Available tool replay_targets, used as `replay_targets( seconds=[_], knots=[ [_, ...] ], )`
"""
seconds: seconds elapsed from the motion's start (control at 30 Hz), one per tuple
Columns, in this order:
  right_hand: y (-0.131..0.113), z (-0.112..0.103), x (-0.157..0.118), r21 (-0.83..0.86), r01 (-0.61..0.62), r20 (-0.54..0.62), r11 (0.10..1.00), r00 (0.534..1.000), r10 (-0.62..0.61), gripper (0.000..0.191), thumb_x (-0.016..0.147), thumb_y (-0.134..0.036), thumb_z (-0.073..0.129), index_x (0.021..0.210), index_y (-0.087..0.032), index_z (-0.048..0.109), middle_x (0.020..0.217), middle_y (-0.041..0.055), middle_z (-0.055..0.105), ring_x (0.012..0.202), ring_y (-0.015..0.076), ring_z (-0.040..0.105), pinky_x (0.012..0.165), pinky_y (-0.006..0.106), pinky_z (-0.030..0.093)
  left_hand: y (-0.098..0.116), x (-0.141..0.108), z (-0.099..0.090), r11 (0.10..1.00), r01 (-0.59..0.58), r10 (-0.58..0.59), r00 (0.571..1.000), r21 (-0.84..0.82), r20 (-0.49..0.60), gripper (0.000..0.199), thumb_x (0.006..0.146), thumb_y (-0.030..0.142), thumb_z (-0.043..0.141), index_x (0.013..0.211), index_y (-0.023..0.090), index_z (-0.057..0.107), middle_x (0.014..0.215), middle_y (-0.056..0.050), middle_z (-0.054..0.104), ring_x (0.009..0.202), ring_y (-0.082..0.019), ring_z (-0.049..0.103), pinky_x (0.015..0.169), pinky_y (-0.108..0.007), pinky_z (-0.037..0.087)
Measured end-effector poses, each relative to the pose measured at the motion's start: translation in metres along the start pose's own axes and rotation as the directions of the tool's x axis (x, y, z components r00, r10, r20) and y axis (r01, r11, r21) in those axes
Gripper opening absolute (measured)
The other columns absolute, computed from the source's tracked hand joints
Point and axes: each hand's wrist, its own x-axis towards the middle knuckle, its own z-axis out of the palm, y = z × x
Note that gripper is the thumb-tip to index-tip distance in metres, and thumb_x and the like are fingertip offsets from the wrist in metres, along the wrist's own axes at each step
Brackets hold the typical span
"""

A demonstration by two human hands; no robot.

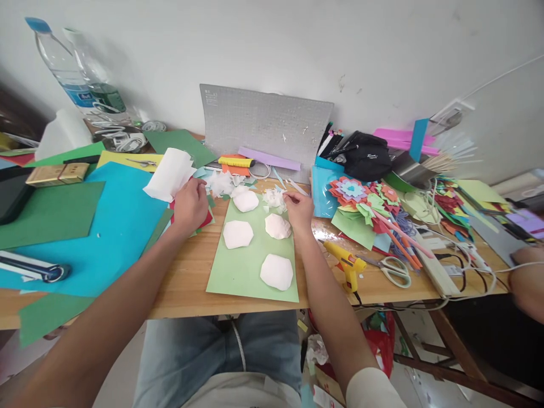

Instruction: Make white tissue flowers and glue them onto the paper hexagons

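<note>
A light green sheet of paper (233, 272) lies on the wooden table in front of me, with several white, rough-edged paper pieces (276, 272) spread over it. My right hand (301, 211) reaches past the sheet's right edge, thumb and finger pinched at a small heap of white paper scraps (274, 198). Curled closed, my left hand (191, 205) rests left of the sheet, beside a folded stack of white tissue paper (170, 171); what its fingers hold, if anything, is hidden. More torn white scraps (221, 184) lie between the hands.
A grey cutting mat (263, 122) leans on the wall. To the right are a yellow glue gun (346, 262), scissors (395, 271) and paper flowers (351, 191). Blue paper (123, 226), a stapler (34, 267) and bottles (63, 65) stand left. Another person's arm (531, 277) shows far right.
</note>
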Motion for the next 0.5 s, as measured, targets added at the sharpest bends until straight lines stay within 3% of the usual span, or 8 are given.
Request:
replay_targets(
  seconds=[0.13, 0.3, 0.5],
  knots=[
    [0.0041, -0.0016, 0.0025, -0.004, -0.014, -0.038, 1.000, 0.999, 0.014, 0.030, 0.075, -0.033, 0.055, 0.086, -0.014, 0.077, 0.084, 0.0067, 0.075, 0.072, 0.0192, 0.063, 0.073, 0.031, 0.049, -0.0008, 0.0008, -0.0023, 1.000, 0.008, -0.008, 1.000, -0.014, -0.014, 0.031, 0.095, 0.027, 0.034, 0.102, 0.018, 0.062, 0.098, -0.013, 0.069, 0.093, -0.029, 0.063, 0.084, -0.042, 0.045],
    [0.0101, -0.0014, 0.0048, -0.026, -0.078, -0.034, 0.997, 0.996, 0.077, 0.033, 0.075, -0.032, 0.051, 0.087, -0.014, 0.077, 0.074, 0.0049, 0.073, 0.062, 0.0175, 0.059, 0.064, 0.030, 0.046, -0.0011, 0.0022, -0.0039, 0.998, 0.050, -0.050, 0.999, -0.022, -0.008, 0.030, 0.094, 0.028, 0.033, 0.098, 0.019, 0.062, 0.088, -0.011, 0.067, 0.088, -0.028, 0.063, 0.080, -0.041, 0.046],
    [0.0028, -0.0031, 0.0017, -0.045, -0.041, -0.070, 0.998, 0.997, 0.037, 0.031, 0.075, -0.029, 0.050, 0.084, -0.015, 0.076, 0.083, 0.0064, 0.076, 0.073, 0.0201, 0.064, 0.073, 0.031, 0.048, -0.0035, 0.0036, -0.0066, 0.989, 0.116, -0.116, 0.993, -0.094, 0.005, 0.030, 0.094, 0.034, 0.037, 0.098, 0.020, 0.063, 0.090, -0.011, 0.068, 0.085, -0.028, 0.063, 0.078, -0.041, 0.046]
  ],
)
